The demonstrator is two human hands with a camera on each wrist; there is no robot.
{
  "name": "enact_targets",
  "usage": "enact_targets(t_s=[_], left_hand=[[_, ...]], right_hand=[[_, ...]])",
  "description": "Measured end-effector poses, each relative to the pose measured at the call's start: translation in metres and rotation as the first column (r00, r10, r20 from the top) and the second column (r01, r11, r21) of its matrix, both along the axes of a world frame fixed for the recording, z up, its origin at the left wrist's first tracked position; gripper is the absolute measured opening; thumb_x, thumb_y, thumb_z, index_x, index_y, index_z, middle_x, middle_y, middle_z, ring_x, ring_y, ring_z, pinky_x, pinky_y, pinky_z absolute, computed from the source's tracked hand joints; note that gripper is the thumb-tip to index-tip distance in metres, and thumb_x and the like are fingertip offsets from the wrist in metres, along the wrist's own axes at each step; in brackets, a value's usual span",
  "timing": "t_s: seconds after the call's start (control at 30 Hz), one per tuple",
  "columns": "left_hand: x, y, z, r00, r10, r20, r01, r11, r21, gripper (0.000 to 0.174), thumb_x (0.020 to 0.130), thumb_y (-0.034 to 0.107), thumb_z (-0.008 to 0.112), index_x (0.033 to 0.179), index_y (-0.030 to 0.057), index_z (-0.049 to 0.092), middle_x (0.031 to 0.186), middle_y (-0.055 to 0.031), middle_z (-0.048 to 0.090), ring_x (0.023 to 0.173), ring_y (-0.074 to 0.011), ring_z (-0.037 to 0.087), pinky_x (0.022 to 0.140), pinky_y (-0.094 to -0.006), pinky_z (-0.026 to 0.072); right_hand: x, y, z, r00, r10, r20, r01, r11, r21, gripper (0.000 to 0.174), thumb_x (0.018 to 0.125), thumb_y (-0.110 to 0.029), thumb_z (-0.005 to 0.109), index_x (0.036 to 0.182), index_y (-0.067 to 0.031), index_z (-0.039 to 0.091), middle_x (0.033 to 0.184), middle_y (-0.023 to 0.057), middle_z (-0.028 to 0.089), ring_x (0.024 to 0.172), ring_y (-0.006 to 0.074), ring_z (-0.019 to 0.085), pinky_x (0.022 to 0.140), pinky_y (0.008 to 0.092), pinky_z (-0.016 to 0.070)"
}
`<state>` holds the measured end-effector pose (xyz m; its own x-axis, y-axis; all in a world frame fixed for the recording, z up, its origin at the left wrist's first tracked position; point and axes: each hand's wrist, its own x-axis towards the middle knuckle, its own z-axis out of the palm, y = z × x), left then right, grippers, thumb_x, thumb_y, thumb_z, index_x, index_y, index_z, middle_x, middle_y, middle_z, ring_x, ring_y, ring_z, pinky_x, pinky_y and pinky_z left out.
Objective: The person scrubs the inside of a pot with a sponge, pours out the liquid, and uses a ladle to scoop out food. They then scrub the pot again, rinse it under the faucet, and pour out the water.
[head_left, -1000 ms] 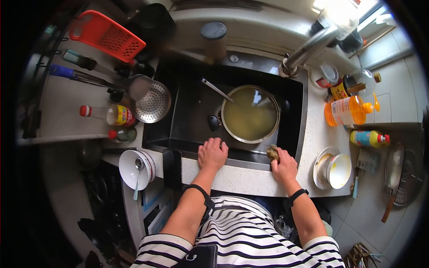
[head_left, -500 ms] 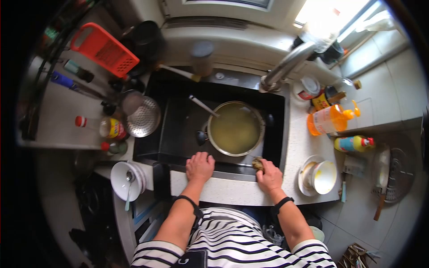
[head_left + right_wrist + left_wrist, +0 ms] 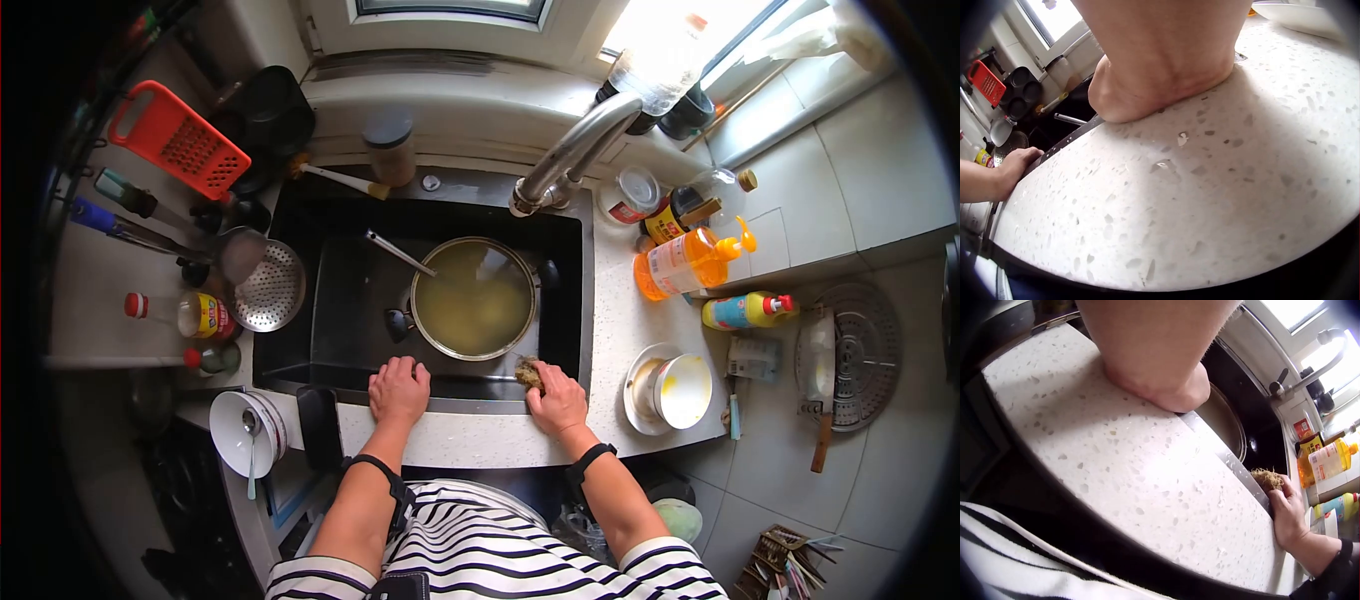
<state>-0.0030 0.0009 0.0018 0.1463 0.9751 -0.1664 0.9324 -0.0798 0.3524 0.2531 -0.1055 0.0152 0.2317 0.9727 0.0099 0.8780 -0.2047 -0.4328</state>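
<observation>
The left hand (image 3: 399, 391) rests on the front rim of the black sink (image 3: 350, 330), fingertips bent over its edge. At the same rim, farther right, the right hand (image 3: 558, 402) holds a brown fibrous scrubber (image 3: 529, 373); the left wrist view shows the scrubber (image 3: 1267, 479) under the fingers of the right hand (image 3: 1290, 515). A round pot (image 3: 474, 300) of cloudy yellowish liquid stands in the sink, with a metal handle (image 3: 400, 252) leaning out over its rim.
Stacked bowls (image 3: 238, 430) with a spoon stand left of the hands; a bowl (image 3: 683, 391) on a plate stands right. The faucet (image 3: 575, 155) arches behind the sink, near an orange soap bottle (image 3: 690, 262). A perforated ladle (image 3: 270, 287) lies at the left edge.
The head view has shifted, so the sink, pot and hands appear farther left and lower. Both hands stay at the sink's front rim, the right one still with the scrubber.
</observation>
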Motion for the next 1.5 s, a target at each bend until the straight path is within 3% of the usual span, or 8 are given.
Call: enact_targets(t_s=[0.17, 0.5, 0.87, 1.07, 1.2, 1.27, 1.47, 1.5], left_hand=[[0.001, 0.000, 0.004, 1.000, 0.001, -0.006, -0.001, 1.000, 0.009, 0.021, 0.088, 0.029, 0.054, 0.089, 0.0109, 0.064, 0.093, -0.0071, 0.063, 0.094, -0.0268, 0.061, 0.083, -0.0414, 0.0448], [-0.001, 0.000, 0.005, 1.000, -0.006, 0.013, 0.006, 1.000, 0.002, 0.021, 0.087, 0.029, 0.054, 0.088, 0.0099, 0.063, 0.093, -0.0081, 0.063, 0.092, -0.0279, 0.060, 0.081, -0.0422, 0.0446], [-0.003, 0.002, 0.002, 0.999, 0.002, 0.051, -0.002, 1.000, 0.010, 0.022, 0.086, 0.030, 0.055, 0.087, 0.0089, 0.062, 0.094, -0.0085, 0.062, 0.092, -0.0280, 0.060, 0.080, -0.0433, 0.0442], [-0.002, 0.003, -0.001, 0.998, 0.013, 0.060, -0.014, 1.000, 0.012, 0.021, 0.085, 0.028, 0.057, 0.088, 0.0087, 0.062, 0.093, -0.0084, 0.061, 0.091, -0.0279, 0.059, 0.079, -0.0431, 0.0441], [-0.002, 0.005, 0.000, 0.998, 0.021, 0.051, -0.022, 1.000, 0.015, 0.020, 0.084, 0.027, 0.058, 0.086, 0.0086, 0.063, 0.092, -0.0080, 0.061, 0.090, -0.0280, 0.059, 0.078, -0.0428, 0.0442], [-0.001, 0.007, 0.002, 0.998, 0.021, 0.052, -0.022, 1.000, 0.016, 0.020, 0.083, 0.027, 0.058, 0.086, 0.0086, 0.063, 0.092, -0.0078, 0.061, 0.090, -0.0278, 0.059, 0.078, -0.0426, 0.0442], [-0.002, 0.005, 0.002, 0.999, 0.024, 0.037, -0.024, 1.000, 0.009, 0.019, 0.082, 0.025, 0.059, 0.089, 0.0086, 0.064, 0.094, -0.0070, 0.061, 0.091, -0.0271, 0.059, 0.079, -0.0424, 0.0441], [-0.001, 0.006, 0.003, 0.999, 0.025, 0.032, -0.025, 1.000, -0.013, 0.019, 0.082, 0.025, 0.059, 0.090, 0.0085, 0.065, 0.095, -0.0069, 0.062, 0.091, -0.0272, 0.059, 0.080, -0.0425, 0.0441]], right_hand=[[0.000, 0.001, 0.002, 1.000, 0.013, -0.012, -0.013, 1.000, 0.017, 0.038, 0.074, -0.018, 0.057, 0.111, -0.0111, 0.058, 0.099, 0.0105, 0.063, 0.082, 0.0313, 0.063, 0.071, 0.0412, 0.0520], [-0.002, 0.001, 0.001, 0.999, 0.011, 0.050, -0.008, 0.998, -0.059, 0.039, 0.075, -0.019, 0.058, 0.113, -0.0120, 0.058, 0.102, 0.0081, 0.064, 0.088, 0.0274, 0.064, 0.073, 0.0393, 0.0523], [0.022, 0.067, 0.037, 0.978, 0.077, -0.192, -0.110, 0.980, -0.168, 0.037, 0.083, -0.017, 0.059, 0.119, -0.0092, 0.053, 0.103, 0.0181, 0.059, 0.095, 0.0394, 0.059, 0.081, 0.0458, 0.0502], [0.057, 0.171, 0.019, 0.997, 0.045, 0.057, -0.041, 0.996, -0.078, 0.044, 0.082, -0.015, 0.059, 0.124, -0.0107, 0.046, 0.111, 0.0217, 0.055, 0.091, 0.0454, 0.060, 0.078, 0.0520, 0.0511], [0.077, 0.202, -0.018, 0.964, 0.077, 0.255, 0.018, 0.937, -0.350, 0.036, 0.089, -0.013, 0.047, 0.125, -0.0101, 0.045, 0.115, 0.0241, 0.054, 0.088, 0.0439, 0.064, 0.074, 0.0506, 0.0539], [0.087, 0.209, -0.038, 0.959, 0.030, 0.281, 0.111, 0.874, -0.472, 0.043, 0.086, -0.014, 0.051, 0.128, -0.0093, 0.044, 0.118, 0.0267, 0.056, 0.095, 0.0448, 0.063, 0.080, 0.0506, 0.0524], [0.074, 0.199, -0.053, 0.939, 0.121, 0.323, 0.074, 0.844, -0.531, 0.028, 0.088, -0.012, 0.047, 0.113, 0.0001, 0.050, 0.091, 0.0235, 0.067, 0.088, 0.0394, 0.067, 0.072, 0.0469, 0.0552], [0.069, 0.198, -0.052, 0.940, 0.101, 0.325, 0.104, 0.823, -0.558, 0.031, 0.083, -0.013, 0.058, 0.110, 0.0000, 0.053, 0.093, 0.0226, 0.068, 0.090, 0.0371, 0.067, 0.073, 0.0448, 0.0558]])
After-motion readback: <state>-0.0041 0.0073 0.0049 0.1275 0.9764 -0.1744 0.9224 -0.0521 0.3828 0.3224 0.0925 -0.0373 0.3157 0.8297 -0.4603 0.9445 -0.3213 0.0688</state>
